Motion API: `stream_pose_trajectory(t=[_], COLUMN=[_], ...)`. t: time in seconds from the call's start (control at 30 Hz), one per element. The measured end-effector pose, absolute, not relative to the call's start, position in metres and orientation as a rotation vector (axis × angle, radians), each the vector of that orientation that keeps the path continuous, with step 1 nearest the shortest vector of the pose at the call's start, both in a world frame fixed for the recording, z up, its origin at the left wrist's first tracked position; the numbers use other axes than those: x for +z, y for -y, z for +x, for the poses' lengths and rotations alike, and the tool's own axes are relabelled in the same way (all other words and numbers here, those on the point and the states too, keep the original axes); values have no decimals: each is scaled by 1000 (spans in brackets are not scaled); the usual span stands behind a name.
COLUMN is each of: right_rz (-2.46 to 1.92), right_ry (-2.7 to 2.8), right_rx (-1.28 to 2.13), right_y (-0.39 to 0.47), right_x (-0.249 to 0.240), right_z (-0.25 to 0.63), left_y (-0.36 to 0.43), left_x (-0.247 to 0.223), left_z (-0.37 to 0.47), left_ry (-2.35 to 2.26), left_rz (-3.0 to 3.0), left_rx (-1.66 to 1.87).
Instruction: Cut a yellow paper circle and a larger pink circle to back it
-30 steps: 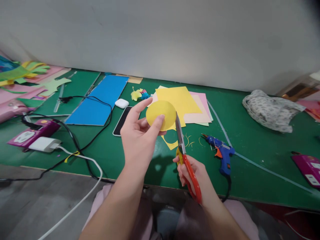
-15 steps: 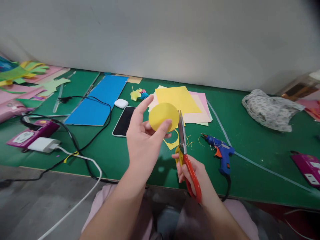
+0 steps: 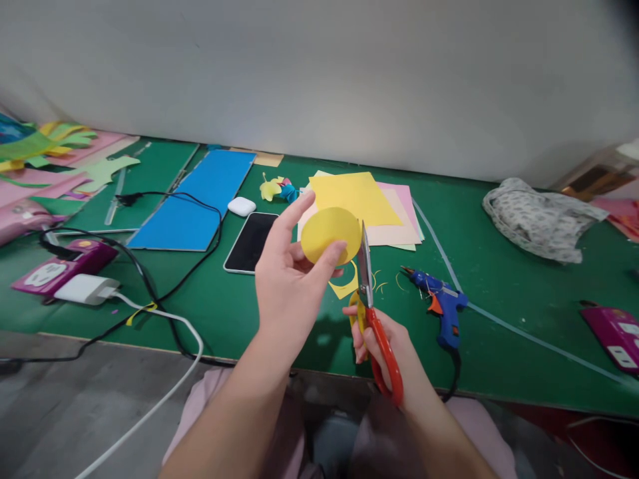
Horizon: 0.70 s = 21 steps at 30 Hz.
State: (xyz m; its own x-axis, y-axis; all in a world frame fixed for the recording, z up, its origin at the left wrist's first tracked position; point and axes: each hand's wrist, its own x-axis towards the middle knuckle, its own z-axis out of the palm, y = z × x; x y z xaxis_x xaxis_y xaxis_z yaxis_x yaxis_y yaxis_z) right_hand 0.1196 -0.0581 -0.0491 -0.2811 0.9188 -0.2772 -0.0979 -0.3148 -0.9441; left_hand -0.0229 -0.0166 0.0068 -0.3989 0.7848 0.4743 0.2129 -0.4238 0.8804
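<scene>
My left hand (image 3: 289, 286) pinches a round yellow paper disc (image 3: 329, 233) between thumb and fingers, above the table. In my right hand (image 3: 389, 339) are scissors (image 3: 383, 349) with red and yellow handles, blades pointing up. The blades stand close together along the disc's right edge; whether they touch the paper I cannot tell. Beneath lie a yellow paper offcut (image 3: 345, 287) with a rounded cut-out and several thin curved trimmings (image 3: 380, 285). Behind the disc is a stack of coloured sheets, a yellow sheet (image 3: 354, 193) on top.
On the green table (image 3: 219, 313) lie a phone (image 3: 248, 243), a white earbud case (image 3: 242, 206), a blue board (image 3: 194, 199) and small paper flowers (image 3: 272, 188). A blue glue gun (image 3: 442, 303) is at right. Black and white cables trail from a purple power strip (image 3: 90, 256) at left.
My left hand and the yellow disc have shifted slightly to the right, towards the scissors. The right hand has stayed nearly in place, the blades closer together.
</scene>
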Motion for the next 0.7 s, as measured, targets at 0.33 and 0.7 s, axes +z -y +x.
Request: stream_pose_trajectory(t=[0.33,0.7], right_rz=[-1136,-1086], right_ry=[1142,1145], right_rx=[1700,1758], right_y=[59,62], right_x=[-60,-59], right_z=[120,120], left_y=[15,14], left_x=[10,10], left_z=[-23,-28], left_ry=[-1375,-1380], left_rz=[1312,1220], left_rx=[1884,1968])
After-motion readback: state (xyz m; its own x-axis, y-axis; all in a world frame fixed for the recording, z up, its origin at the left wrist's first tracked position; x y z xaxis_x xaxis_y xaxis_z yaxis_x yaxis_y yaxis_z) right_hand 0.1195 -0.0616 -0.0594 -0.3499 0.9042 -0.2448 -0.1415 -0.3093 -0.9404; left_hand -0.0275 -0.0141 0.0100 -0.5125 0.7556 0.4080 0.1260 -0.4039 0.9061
